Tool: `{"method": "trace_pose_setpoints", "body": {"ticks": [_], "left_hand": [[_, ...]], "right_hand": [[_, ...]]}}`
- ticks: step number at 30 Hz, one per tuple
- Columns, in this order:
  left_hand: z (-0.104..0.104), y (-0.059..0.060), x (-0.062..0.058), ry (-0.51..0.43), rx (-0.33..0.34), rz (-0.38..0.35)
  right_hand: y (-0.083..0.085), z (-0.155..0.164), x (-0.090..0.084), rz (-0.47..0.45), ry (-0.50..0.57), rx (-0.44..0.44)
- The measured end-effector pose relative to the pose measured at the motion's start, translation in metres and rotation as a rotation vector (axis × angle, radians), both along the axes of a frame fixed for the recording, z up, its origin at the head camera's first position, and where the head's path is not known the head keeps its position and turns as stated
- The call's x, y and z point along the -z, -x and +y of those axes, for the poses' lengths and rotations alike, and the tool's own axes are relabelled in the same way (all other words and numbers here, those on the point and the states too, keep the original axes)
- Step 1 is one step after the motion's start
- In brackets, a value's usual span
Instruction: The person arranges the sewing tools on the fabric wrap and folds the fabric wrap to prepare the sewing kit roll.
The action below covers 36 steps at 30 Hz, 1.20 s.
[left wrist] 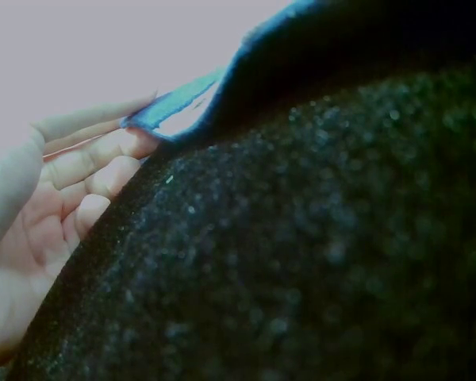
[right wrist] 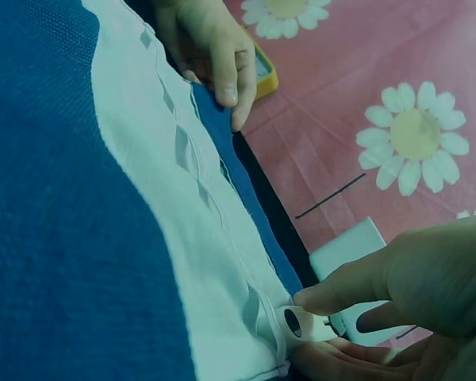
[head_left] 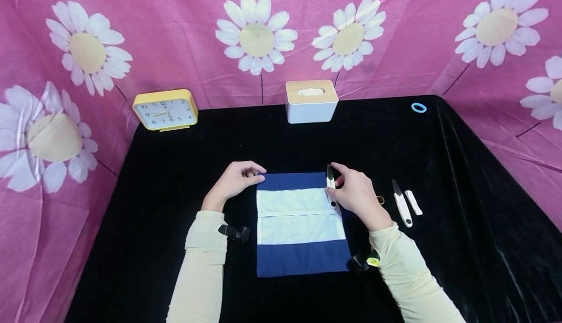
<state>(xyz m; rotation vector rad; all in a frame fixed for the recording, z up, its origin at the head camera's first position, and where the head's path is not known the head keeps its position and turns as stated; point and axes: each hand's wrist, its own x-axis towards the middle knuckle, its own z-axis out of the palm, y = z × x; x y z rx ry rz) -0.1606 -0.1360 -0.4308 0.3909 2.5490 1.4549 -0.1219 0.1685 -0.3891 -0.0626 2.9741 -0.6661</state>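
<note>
A flat piece of blue and white cloth lies on the black table, with blue bands at top and bottom and white across the middle. My left hand pinches its upper left corner between thumb and forefinger; the left wrist view shows the cloth's blue edge at the fingertips. At the upper right edge, my right hand holds a slim white-handled tool with a dark tip, upright along the cloth's side. In the right wrist view, the tool's white end with a dark oval shows between thumb and fingers.
Right of my right hand lie a similar white tool with a dark tip, a small white piece and a thin yellowish loop. Farther back stand a yellow clock, a tissue box and a light-blue ring.
</note>
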Motion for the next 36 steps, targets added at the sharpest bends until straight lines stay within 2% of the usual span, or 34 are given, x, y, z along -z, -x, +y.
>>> {"method": "trace_pose_setpoints", "body": {"ticks": [36], "left_hand": [[-0.0005,0.0007,0.0004,-0.009,0.000,0.005]], "right_hand": [[-0.0075,0.0007,-0.0001,-0.008,0.039,-0.016]]}}
